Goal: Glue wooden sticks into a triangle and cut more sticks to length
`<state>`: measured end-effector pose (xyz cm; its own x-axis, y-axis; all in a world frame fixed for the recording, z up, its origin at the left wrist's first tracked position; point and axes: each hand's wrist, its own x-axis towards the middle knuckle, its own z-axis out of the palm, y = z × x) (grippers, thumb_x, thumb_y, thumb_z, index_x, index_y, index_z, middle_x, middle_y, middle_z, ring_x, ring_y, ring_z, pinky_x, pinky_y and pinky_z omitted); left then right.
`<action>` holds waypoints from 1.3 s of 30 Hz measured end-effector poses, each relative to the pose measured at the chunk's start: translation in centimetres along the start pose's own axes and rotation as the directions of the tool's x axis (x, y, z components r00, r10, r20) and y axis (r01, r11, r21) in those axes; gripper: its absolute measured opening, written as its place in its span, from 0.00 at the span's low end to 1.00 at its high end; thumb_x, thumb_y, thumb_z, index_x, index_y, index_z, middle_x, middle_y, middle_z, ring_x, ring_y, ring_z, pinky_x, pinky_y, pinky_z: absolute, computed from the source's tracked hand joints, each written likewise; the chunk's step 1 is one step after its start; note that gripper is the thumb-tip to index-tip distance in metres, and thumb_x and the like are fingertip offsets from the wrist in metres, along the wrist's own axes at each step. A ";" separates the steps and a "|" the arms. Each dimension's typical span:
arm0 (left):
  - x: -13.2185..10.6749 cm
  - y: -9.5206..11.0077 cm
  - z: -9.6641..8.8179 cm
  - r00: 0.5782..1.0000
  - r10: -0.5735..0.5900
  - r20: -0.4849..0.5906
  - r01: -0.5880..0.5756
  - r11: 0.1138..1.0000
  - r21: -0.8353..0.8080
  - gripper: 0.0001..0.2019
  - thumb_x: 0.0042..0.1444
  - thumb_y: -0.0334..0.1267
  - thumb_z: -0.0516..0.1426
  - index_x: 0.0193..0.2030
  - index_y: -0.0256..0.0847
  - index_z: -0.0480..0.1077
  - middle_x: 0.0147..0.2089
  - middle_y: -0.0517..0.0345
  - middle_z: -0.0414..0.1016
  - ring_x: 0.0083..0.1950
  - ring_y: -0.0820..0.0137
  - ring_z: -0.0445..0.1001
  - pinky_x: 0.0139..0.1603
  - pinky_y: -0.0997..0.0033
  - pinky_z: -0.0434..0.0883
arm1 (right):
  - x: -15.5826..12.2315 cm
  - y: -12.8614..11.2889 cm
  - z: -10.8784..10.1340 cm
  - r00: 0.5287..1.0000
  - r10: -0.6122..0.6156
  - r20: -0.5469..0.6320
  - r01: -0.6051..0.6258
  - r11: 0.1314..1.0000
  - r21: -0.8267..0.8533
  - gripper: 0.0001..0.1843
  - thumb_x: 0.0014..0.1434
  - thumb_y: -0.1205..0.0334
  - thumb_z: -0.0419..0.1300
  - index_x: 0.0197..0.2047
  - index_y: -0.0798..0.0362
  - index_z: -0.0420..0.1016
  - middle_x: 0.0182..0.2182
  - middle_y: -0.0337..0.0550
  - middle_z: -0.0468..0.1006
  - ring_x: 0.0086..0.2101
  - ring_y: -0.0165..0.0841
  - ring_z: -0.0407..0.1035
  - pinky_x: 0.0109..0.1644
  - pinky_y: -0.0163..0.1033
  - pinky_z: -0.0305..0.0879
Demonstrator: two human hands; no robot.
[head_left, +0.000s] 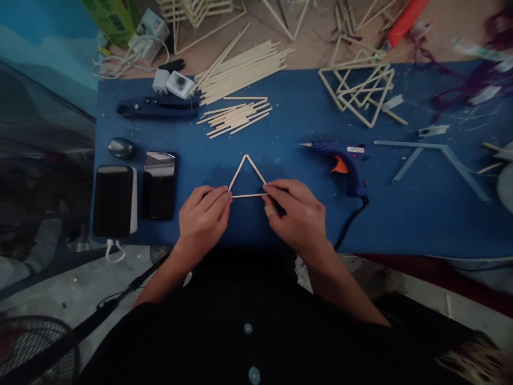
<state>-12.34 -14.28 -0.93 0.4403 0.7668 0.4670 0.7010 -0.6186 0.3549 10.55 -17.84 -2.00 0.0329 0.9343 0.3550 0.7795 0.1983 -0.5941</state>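
Observation:
Between my hands is a small triangle of thin wooden sticks, its tip pointing away from me. My left hand pinches its lower left corner. The lower right corner is gripped by the fingertips of my right hand, which has a tan band around one finger. My fingers hide both of these corners. To the right of my right hand, a blue glue gun with an orange trigger lies on its side, nozzle toward the left. Beyond the triangle lie a pile of short sticks and a pile of longer sticks.
On the left are a phone, a power bank, a computer mouse and a dark stapler-like tool. Stick triangles lie overlapping at the back right, near an orange-handled cutter. Glue sticks rest beyond the glue gun.

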 end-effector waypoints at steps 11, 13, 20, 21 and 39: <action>0.3 -0.2 0.0 0.990 -0.137 0.013 0.138 0.990 -0.026 0.16 0.70 0.33 0.65 0.63 0.45 0.82 0.50 0.54 0.91 0.50 0.60 0.86 0.56 0.56 0.84 | 0.3 -0.2 -0.8 0.994 0.099 0.042 -0.102 0.992 0.075 0.12 0.70 0.65 0.61 0.51 0.50 0.84 0.49 0.49 0.88 0.39 0.37 0.83 0.49 0.48 0.83; 0.3 -0.1 0.1 0.989 -0.149 0.008 0.149 0.988 -0.026 0.15 0.70 0.34 0.65 0.61 0.45 0.83 0.49 0.54 0.91 0.49 0.60 0.86 0.56 0.57 0.84 | 0.3 -0.2 -0.8 0.993 0.107 0.040 -0.110 0.991 0.073 0.12 0.69 0.65 0.60 0.52 0.50 0.83 0.49 0.48 0.88 0.39 0.37 0.83 0.49 0.48 0.83; 0.4 0.1 0.1 0.991 -0.131 0.007 0.132 0.991 -0.027 0.14 0.70 0.32 0.64 0.60 0.44 0.83 0.49 0.53 0.92 0.48 0.60 0.86 0.53 0.56 0.83 | 0.4 -0.1 -0.9 0.991 0.123 0.054 -0.126 0.990 0.062 0.11 0.70 0.66 0.60 0.51 0.49 0.83 0.48 0.49 0.88 0.40 0.37 0.84 0.49 0.47 0.83; 0.4 0.1 0.1 0.992 -0.129 0.008 0.129 0.991 -0.026 0.14 0.71 0.32 0.64 0.60 0.44 0.84 0.49 0.53 0.92 0.48 0.60 0.86 0.53 0.56 0.83 | 0.4 -0.1 -0.9 0.993 0.113 0.043 -0.116 0.991 0.072 0.11 0.70 0.66 0.60 0.51 0.50 0.83 0.47 0.49 0.88 0.40 0.37 0.84 0.48 0.47 0.83; 0.5 0.1 0.1 0.996 -0.089 -0.022 0.089 0.996 0.003 0.13 0.70 0.31 0.64 0.59 0.42 0.84 0.47 0.54 0.92 0.47 0.61 0.86 0.52 0.60 0.82 | 0.4 0.1 -0.5 0.999 0.037 -0.032 -0.035 0.996 0.086 0.09 0.70 0.69 0.62 0.50 0.51 0.82 0.46 0.47 0.88 0.37 0.35 0.83 0.45 0.44 0.81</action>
<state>-12.00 -13.92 -0.71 0.3637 0.8149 0.4512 0.7393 -0.5472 0.3924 10.93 -17.62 -1.55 0.0818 0.9312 0.3552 0.7213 0.1906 -0.6658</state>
